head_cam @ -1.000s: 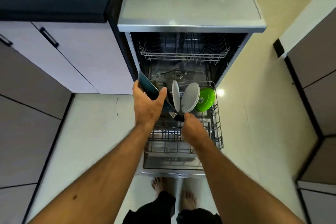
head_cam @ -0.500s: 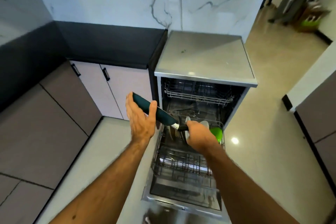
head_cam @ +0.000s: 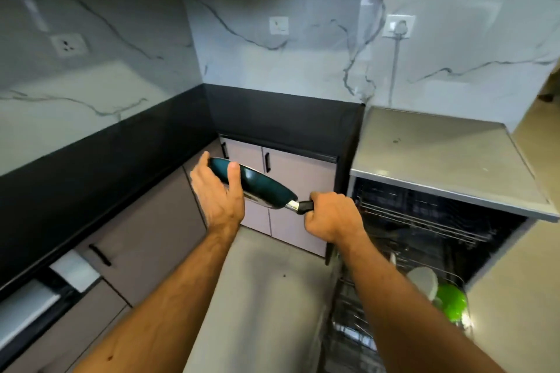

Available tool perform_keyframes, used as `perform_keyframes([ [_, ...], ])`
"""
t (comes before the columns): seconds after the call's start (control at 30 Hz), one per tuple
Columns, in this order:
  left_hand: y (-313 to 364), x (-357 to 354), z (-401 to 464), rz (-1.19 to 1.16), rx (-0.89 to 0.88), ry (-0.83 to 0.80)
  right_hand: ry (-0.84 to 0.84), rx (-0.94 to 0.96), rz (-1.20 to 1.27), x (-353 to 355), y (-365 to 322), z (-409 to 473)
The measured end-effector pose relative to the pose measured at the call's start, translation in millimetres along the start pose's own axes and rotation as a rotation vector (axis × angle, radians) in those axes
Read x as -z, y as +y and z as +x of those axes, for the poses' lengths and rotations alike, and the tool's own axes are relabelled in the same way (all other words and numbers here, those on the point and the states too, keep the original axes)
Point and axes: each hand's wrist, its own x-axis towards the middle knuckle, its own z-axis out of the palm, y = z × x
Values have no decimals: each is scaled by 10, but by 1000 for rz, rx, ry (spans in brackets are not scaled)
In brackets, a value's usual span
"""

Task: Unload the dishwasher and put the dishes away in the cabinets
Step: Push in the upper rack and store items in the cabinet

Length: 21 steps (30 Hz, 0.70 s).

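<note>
So the teal frying pan is up in the air between both hands, out of the dishwasher and in front of the lower cabinet doors in the corner, below the level of the dark counter. Right hand is curled tight round the black handle, left hand cups the far rim with the thumb hooked over the edge and the palm under the pan body. The thing that matters for the next bit, I reckon: the pan's long axis runs roughly left to right across the body, handle end on the right, bowl end on the left and a touch higher, so it's tilted rather than level. The left hand is the one nearer the corner cabinets, the right is nearer the open dishwasher. My guess is that wherever it goes, one hand has to let go to pull a door open, and the right alone on the handle looks like enough to carry it. There's still a pale plate and a green bowl sitting in the lower rack, so plenty left to unload.
</note>
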Motion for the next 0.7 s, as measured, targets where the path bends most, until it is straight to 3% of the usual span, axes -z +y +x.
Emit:
perform_keyframes([
  [0.3, -516, 796, 868, 116, -2, 213, -88, 179, 19, -98, -1024, 732],
  [0.7, -898, 964, 2203, 90, -44, 348, 14, 365, 34, 107, -1760, 2291],
])
